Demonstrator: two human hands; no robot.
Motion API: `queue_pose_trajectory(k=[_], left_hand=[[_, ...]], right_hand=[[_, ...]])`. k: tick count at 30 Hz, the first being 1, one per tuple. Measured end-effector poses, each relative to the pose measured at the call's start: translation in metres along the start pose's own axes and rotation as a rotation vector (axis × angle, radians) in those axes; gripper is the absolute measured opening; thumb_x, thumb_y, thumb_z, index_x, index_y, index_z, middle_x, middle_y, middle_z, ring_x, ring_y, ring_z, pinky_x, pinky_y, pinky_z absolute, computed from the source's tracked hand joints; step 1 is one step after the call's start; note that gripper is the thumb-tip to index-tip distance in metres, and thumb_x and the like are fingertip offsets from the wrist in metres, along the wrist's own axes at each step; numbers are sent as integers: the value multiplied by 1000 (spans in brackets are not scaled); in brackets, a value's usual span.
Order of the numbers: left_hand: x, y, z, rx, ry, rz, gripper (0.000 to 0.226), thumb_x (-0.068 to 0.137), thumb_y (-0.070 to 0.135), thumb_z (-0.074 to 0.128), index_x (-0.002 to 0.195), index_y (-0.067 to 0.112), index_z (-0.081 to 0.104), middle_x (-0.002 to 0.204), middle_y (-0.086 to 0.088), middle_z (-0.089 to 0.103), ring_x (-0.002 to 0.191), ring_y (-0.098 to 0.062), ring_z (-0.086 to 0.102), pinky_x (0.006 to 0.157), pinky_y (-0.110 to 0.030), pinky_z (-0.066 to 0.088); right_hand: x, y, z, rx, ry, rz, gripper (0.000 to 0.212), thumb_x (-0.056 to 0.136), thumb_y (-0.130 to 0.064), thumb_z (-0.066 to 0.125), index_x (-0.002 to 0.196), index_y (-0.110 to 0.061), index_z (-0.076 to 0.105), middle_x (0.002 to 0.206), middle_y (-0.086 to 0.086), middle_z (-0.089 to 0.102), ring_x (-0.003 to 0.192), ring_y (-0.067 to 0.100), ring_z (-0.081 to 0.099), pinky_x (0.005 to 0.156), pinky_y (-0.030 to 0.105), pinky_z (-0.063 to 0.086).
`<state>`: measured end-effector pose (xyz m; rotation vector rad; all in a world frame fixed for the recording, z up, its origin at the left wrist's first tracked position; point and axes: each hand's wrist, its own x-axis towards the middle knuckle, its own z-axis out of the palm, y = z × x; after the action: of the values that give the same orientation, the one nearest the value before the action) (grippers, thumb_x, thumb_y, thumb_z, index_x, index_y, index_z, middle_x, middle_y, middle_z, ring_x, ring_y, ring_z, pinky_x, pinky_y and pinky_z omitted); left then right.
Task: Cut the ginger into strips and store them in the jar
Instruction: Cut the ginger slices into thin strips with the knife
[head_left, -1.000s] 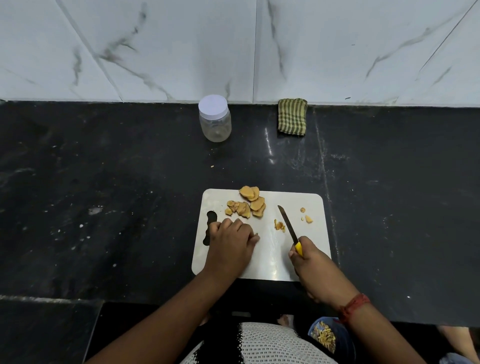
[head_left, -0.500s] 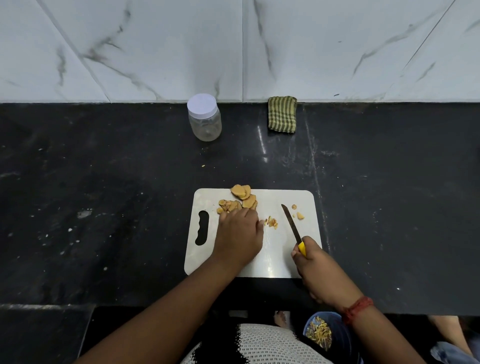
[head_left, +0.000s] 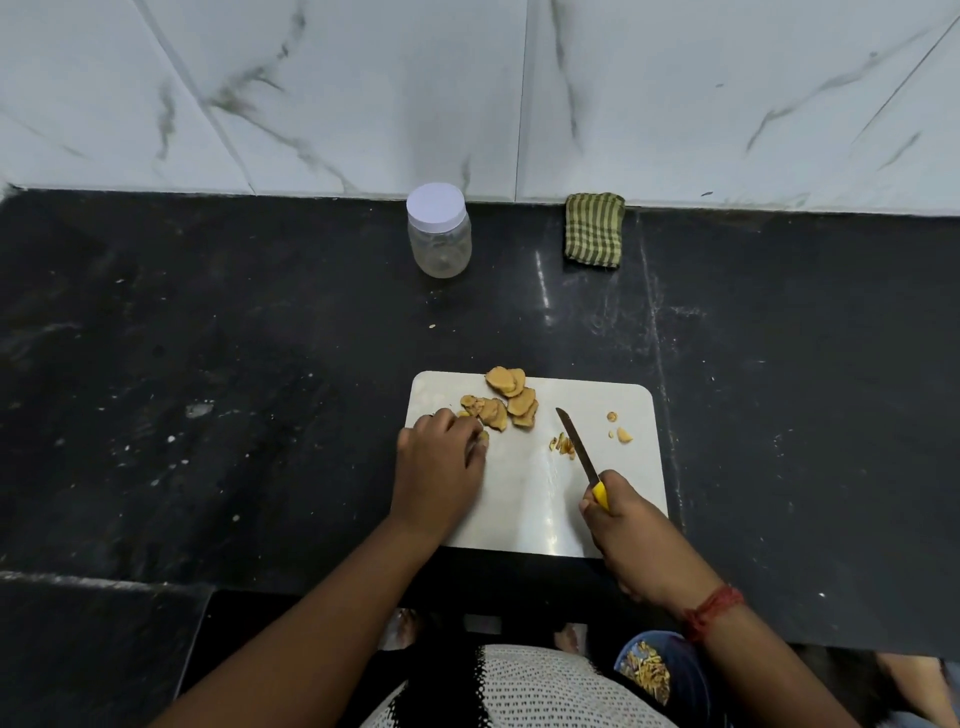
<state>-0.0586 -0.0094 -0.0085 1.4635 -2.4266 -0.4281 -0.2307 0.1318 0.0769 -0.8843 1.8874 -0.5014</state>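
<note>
On white rounded board (head_left: 524, 499): left hand (head_left: 439, 475) pinching ginger slice (head_left: 493, 413); right hand (head_left: 631, 535) gripping yellow-handled knife (head_left: 579, 452)

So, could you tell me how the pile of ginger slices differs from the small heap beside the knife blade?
The ginger slices are broad, flat, tan rounds; the small heap is thin, yellower slivers. The slices lie by the left hand, the heap against the knife. Both lie on the cutting board.

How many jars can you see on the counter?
1. The jar stands at the back of the black counter near the wall, left of the green cloth, with its white lid on. None seems hidden.
</note>
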Motion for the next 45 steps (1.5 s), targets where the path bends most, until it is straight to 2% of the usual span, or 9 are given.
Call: queue_pose_trajectory(k=[5, 12, 17, 21, 28, 33, 38, 41, 45], left_hand=[[-2, 10, 0, 11, 0, 81, 9, 92, 25, 64, 99, 22, 67, 95, 5, 63, 86, -18, 56, 79, -37, 42], [-10, 14, 3, -41, -85, 161, 7, 93, 30, 71, 91, 24, 67, 95, 10, 63, 87, -12, 53, 87, -36, 39], [-16, 7, 4, -83, -31, 87, 13, 93, 28, 64, 105, 26, 69, 103, 8, 61, 95, -14, 51, 87, -36, 36], [-16, 8, 6, -132, -67, 48, 12, 93, 26, 66, 101, 31, 73, 98, 11, 57, 95, -10, 47, 86, -35, 33], [-12, 17, 7, -203, -86, -49, 10, 94, 30, 64, 102, 31, 71, 105, 13, 62, 103, -12, 52, 91, -37, 33], [-12, 19, 9, -192, -101, -86, 14, 96, 40, 63, 102, 32, 72, 106, 13, 61, 104, -11, 49, 90, -35, 30], [-10, 23, 7, -216, -113, -139, 10, 95, 37, 65, 99, 32, 73, 104, 15, 60, 105, -10, 47, 89, -32, 25], [-9, 23, 7, -212, -107, -139, 8, 94, 36, 68, 96, 31, 73, 101, 15, 59, 103, -11, 46, 86, -33, 24], [-9, 23, 8, -205, -110, -139, 6, 94, 34, 68, 94, 30, 73, 102, 15, 61, 104, -12, 46, 87, -32, 23]], right_hand=[[0, -2, 1, 0, -6, -3, 14, 101, -29, 38, 95, -16, 40, 67, 9, 45, 39, 13, 35, 35, 20, 30], [0, 7, 3, 5, 3, 21, 14, 101, -29, 38, 96, -16, 40, 68, 8, 46, 46, 16, 39, 36, 21, 33], [0, 8, 9, -25, -14, 14, 14, 100, -29, 39, 95, -16, 39, 68, 7, 47, 45, 15, 39, 36, 21, 30], [0, 5, 18, -104, -46, -16, 15, 100, -27, 38, 99, -13, 39, 71, 4, 49, 51, 13, 44, 42, 24, 33], [2, 1, 36, -231, -73, -99, 11, 101, -24, 38, 94, -15, 36, 74, -3, 49, 62, 9, 46, 52, 21, 32], [5, -1, 42, -259, -84, -122, 9, 101, -20, 37, 93, -15, 35, 72, -5, 46, 61, 4, 42, 49, 14, 29], [7, 1, 47, -305, -78, -146, 8, 101, -18, 36, 95, -16, 32, 72, -7, 43, 59, 3, 40, 49, 24, 29], [9, 2, 50, -331, -76, -143, 7, 101, -14, 35, 97, -16, 31, 77, -2, 50, 61, 9, 44, 55, 29, 30], [11, 2, 56, -355, -60, -115, 12, 97, -4, 34, 105, -11, 35, 95, 15, 63, 70, 21, 49, 62, 28, 34]])
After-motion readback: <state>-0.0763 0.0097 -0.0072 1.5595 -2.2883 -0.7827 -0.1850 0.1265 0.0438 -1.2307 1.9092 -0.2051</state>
